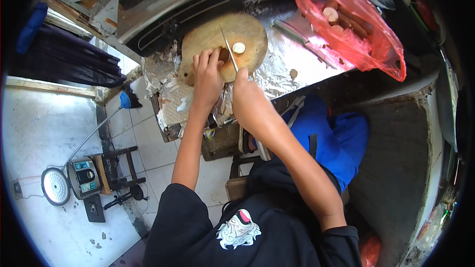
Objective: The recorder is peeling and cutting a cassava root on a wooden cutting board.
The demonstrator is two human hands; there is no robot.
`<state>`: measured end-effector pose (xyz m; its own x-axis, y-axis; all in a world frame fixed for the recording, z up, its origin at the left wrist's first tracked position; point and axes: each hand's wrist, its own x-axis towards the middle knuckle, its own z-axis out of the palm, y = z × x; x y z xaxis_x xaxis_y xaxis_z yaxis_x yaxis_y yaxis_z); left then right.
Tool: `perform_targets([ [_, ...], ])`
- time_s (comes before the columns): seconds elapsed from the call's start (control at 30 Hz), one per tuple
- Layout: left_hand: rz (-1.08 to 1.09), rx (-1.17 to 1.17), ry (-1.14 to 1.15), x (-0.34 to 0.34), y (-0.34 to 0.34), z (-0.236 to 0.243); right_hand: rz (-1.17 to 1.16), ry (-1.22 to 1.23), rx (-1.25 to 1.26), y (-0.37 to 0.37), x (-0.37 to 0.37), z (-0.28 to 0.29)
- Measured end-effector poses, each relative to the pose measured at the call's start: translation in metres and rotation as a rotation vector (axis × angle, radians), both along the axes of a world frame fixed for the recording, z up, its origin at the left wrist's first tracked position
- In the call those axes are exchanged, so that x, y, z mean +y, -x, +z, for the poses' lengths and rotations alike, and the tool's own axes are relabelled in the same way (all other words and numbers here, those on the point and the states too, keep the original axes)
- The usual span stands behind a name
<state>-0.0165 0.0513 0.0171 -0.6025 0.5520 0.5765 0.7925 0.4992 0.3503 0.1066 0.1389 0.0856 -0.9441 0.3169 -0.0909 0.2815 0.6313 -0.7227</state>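
The left hand (208, 76) holds a brown root (224, 55) at its fingertips; if that rolls, the knife (227, 45) just beside them, gripped in the right hand (247, 96), could nick a finger. Ahead of the right hand, a pale slice (239, 48) lies on the board (200, 34); well rightward, a red bag (388, 49) contains brown roots (352, 22).

Shows strong glare on the foil-covered counter (277, 86), nearly white toward its right end, with sheen on the red plastic bag (381, 42). Renders the cutting board (255, 34) evenly and clearly. Drops into deep shadow below the counter's front edge at right. Bends the stove (198, 10) into a curve; blackens at all corners; softens toward the rim.
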Motion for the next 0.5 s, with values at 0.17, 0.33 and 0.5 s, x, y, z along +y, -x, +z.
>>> perform_targets([
  [0.17, -0.062, -0.023, -0.039, -0.001, 0.013, 0.007, 0.031, 0.062, 0.026, 0.01, 0.011, -0.002],
  [0.33, -0.089, -0.012, -0.026, -0.004, 0.02, 0.002, 0.011, 0.018, -0.124, 0.022, 0.004, 0.007],
  [0.5, -0.147, 0.01, -0.024, -0.006, 0.013, 0.004, -0.058, 0.063, -0.126, 0.047, 0.006, -0.02],
])
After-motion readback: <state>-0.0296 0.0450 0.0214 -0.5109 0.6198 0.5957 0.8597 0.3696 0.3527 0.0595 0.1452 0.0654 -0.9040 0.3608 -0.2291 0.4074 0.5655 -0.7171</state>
